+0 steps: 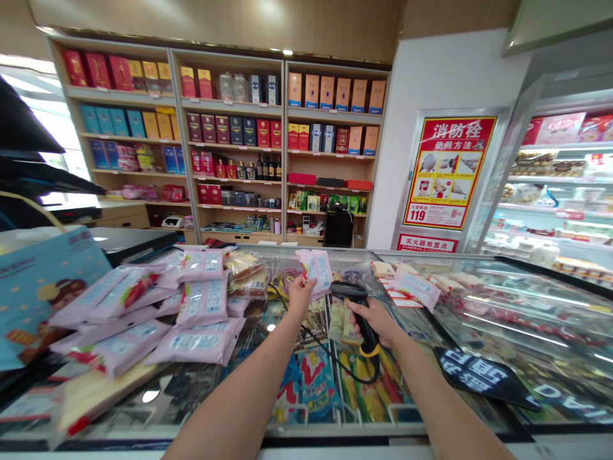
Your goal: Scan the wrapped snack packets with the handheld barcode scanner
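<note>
My left hand (pixel 301 297) is raised over a glass-topped freezer (pixel 527 319), shut on a pink-and-white packet (pixel 313 271) held upright by its lower end. My right hand (pixel 376 322) grips a black handheld barcode scanner (pixel 360 313) with a yellow band near its base. The scanner head points left, toward the packet, a short gap from it. Its black cord (pixel 330 358) loops down across the glass. A heap of similar pink packets (pixel 201 306) lies to the left of my hands, with clear bags of food (pixel 244 271) behind it.
Wooden shelves (pixel 230 144) of boxed and bottled goods stand behind the freezer. A lit refrigerated case (pixel 555 191) is at right, beside a red-and-yellow poster (pixel 449 172). A black sign (pixel 483 377) lies on the glass. A blue printed bag (pixel 43 287) stands at left.
</note>
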Available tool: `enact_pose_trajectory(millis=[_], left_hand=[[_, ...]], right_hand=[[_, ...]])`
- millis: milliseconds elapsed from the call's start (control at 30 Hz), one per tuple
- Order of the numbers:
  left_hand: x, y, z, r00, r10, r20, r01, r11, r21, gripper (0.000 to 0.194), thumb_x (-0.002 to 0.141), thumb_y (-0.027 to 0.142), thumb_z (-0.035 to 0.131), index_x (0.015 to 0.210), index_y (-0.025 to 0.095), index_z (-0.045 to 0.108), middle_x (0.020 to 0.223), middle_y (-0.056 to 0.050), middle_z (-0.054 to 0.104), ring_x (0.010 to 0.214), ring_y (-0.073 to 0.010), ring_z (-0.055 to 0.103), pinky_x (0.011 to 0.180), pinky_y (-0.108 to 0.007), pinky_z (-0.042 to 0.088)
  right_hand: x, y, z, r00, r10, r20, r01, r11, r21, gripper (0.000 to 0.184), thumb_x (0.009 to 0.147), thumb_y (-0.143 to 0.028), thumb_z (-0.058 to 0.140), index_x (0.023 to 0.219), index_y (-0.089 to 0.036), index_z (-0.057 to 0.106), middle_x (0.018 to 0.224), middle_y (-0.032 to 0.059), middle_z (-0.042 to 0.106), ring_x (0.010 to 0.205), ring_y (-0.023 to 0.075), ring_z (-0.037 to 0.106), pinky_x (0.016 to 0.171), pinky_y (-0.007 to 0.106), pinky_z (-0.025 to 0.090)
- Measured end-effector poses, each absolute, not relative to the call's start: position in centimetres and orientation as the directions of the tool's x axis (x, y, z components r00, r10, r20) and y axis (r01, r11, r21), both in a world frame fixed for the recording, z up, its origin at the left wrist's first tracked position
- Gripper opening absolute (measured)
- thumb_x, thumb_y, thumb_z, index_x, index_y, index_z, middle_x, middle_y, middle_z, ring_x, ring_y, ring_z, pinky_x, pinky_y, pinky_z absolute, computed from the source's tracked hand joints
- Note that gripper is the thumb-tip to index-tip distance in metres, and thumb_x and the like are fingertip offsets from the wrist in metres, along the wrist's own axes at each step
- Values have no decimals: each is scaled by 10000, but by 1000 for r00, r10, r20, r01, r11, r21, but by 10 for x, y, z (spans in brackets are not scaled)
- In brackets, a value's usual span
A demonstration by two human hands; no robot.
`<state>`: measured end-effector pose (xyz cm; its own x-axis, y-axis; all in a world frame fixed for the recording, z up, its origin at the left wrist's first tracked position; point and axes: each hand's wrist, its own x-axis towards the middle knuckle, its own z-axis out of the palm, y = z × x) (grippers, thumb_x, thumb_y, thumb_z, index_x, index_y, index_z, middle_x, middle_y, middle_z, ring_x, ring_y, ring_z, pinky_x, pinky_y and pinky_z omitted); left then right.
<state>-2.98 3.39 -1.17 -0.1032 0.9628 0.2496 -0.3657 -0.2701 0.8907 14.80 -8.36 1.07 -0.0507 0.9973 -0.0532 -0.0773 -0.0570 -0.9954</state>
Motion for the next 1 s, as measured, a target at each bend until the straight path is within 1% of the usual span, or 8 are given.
enact_pose_trajectory(millis=[167, 333, 467, 567, 667, 800, 900, 1000], left_hand=[[-30, 31, -9, -105, 966, 237, -348, -260, 901, 344, 564, 345, 765, 847, 175, 667, 771, 0, 712, 762, -182, 663, 744, -309, 518], [-42, 28, 0, -119, 966, 229, -342, -257, 904, 385, 565, 396, 784, 849, 163, 668, 716, 2, 698, 748, -188, 661, 725, -306, 517], [-71, 26, 9, -197, 951, 239, -356, -297, 886, 361, 549, 361, 781, 827, 154, 677, 743, -13, 712, 716, -170, 641, 720, -294, 508], [-101, 22, 19, -242, 937, 252, -386, -331, 861, 399, 516, 377, 785, 823, 147, 676, 755, -17, 713, 696, -161, 627, 701, -288, 503], [-138, 16, 29, -308, 914, 265, -357, -370, 858, 431, 516, 410, 781, 834, 140, 673, 727, -14, 698, 660, -160, 614, 644, -280, 490], [-196, 8, 43, -413, 852, 323, -225, -438, 870, 370, 566, 441, 726, 776, 145, 651, 690, -12, 674, 658, -168, 605, 634, -280, 482], [-245, 0, 51, -488, 775, 401, -43, -480, 876, 324, 601, 442, 673, 737, 149, 637, 717, -27, 682, 706, -181, 615, 688, -288, 487], [-292, -11, 56, -497, 738, 456, 163, -437, 885, 323, 651, 446, 618, 772, 149, 651, 764, -45, 706, 755, -209, 636, 720, -309, 497]], right_hand=[[143, -87, 17, -31, 997, -72, -82, -75, -994, 322, 712, -390, 755, 855, -189, 547, 546, -47, 588, 401, 100, 522, 368, 208, 435], [128, -86, 22, -61, 996, -61, -101, -67, -993, 337, 710, -419, 756, 807, -189, 530, 558, -46, 588, 406, 94, 523, 374, 209, 443], [103, -79, 27, -119, 991, -56, -106, -69, -992, 328, 712, -393, 761, 826, -196, 525, 563, -48, 590, 400, 96, 524, 375, 210, 440], [74, -71, 34, -156, 987, -31, -139, -53, -989, 333, 713, -410, 758, 814, -196, 524, 546, -44, 591, 403, 102, 522, 380, 222, 453], [36, -63, 44, -184, 982, -33, -168, -65, -984, 342, 702, -426, 761, 783, -195, 523, 527, -46, 582, 398, 99, 515, 376, 219, 443], [-22, -56, 57, -262, 965, -8, -166, -53, -985, 366, 661, -446, 776, 736, -192, 523, 517, -42, 583, 388, 94, 510, 376, 221, 435], [-63, -51, 61, -329, 944, 21, -153, -32, -988, 407, 623, -482, 785, 745, -188, 531, 518, -35, 593, 389, 100, 515, 382, 232, 442], [-97, -50, 59, -392, 920, 25, -142, -34, -989, 428, 627, -501, 776, 778, -189, 526, 524, -34, 600, 401, 107, 525, 392, 235, 446]])
